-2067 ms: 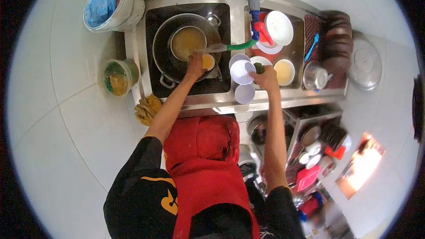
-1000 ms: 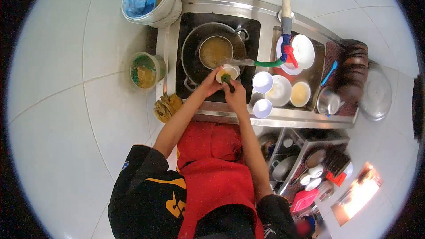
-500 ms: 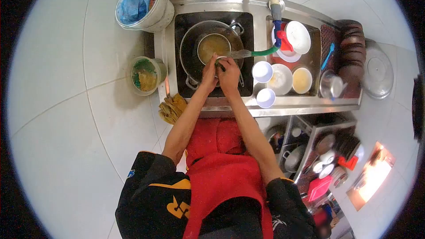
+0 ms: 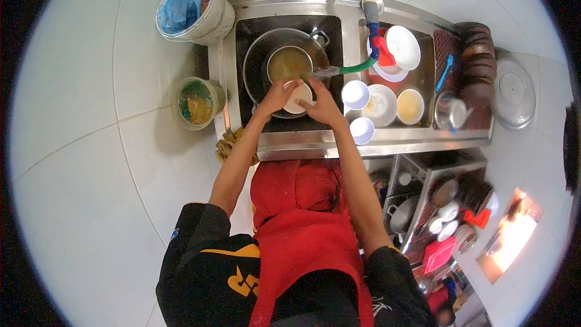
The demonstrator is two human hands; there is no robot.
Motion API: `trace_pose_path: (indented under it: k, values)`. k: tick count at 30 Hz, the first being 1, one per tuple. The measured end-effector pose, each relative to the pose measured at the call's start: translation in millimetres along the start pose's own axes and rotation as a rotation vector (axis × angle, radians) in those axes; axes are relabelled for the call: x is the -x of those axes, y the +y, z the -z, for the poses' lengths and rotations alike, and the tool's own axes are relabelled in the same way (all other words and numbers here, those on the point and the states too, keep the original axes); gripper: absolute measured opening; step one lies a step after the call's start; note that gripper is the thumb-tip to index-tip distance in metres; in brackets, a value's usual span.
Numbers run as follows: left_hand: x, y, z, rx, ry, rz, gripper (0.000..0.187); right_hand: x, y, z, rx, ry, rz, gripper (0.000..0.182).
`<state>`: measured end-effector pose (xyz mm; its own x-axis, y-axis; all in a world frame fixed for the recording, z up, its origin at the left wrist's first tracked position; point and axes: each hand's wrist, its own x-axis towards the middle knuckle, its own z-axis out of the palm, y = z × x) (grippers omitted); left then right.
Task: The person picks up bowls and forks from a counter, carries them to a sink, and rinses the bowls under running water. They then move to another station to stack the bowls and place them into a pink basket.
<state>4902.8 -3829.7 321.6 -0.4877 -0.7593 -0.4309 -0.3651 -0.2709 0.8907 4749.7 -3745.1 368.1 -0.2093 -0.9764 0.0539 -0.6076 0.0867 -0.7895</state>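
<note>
A small white bowl (image 4: 298, 99) is held between my hands over a large metal pot (image 4: 249, 56) in the left sink basin. My left hand (image 4: 274, 98) grips its left edge. On the right edge, my right hand (image 4: 325, 109) has its thumb near the inside and its fingers round the far side. Just beyond the bowl, a round metal container (image 4: 289, 64) with cloudy yellowish liquid sits inside the pot. A green hose (image 4: 358, 67) ends beside my right fingers, with water coming from its tip. Whether a scrubber is still in my right hand is hidden.
In the right basin are white bowls (image 4: 403, 48) and a bowl of yellowish liquid (image 4: 411, 106). Two small bowls (image 4: 355, 95) stand on the divider. A scrap tub (image 4: 197, 104) and a white bucket (image 4: 219, 24) stand left. A brown cloth (image 4: 230, 146) hangs at the front edge.
My hands have moved apart round the bowl, and its pale round face now shows. The dark green scrubber seen in my right hand earlier is no longer visible.
</note>
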Motion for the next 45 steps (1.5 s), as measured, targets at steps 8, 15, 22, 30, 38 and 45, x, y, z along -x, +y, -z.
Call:
trace_pose_path:
  k: [8,15,22,30,38,45]
  values:
    - [1,13,-10,-0.425,-0.132,-0.189,0.044,-8,-26,13,0.127,-0.083,-0.161,0.041]
    - [31,-57,-82,0.501,0.382,0.152,0.056,32,-13,-43,0.013,0.137,-0.529,0.042]
    - [21,-70,-67,1.047,-0.085,0.153,0.074,57,-20,19,0.186,0.114,-0.59,0.042]
    - [-45,-140,-109,-0.873,-0.045,-0.008,0.088,54,33,110,0.028,0.273,-0.679,0.048]
    - [-61,-128,-119,-1.016,-0.02,-0.103,0.114,63,50,137,0.285,-0.026,-0.85,0.074]
    - [-54,-82,-92,0.134,0.027,0.371,0.089,69,-6,136,-0.184,-0.419,-0.645,0.04]
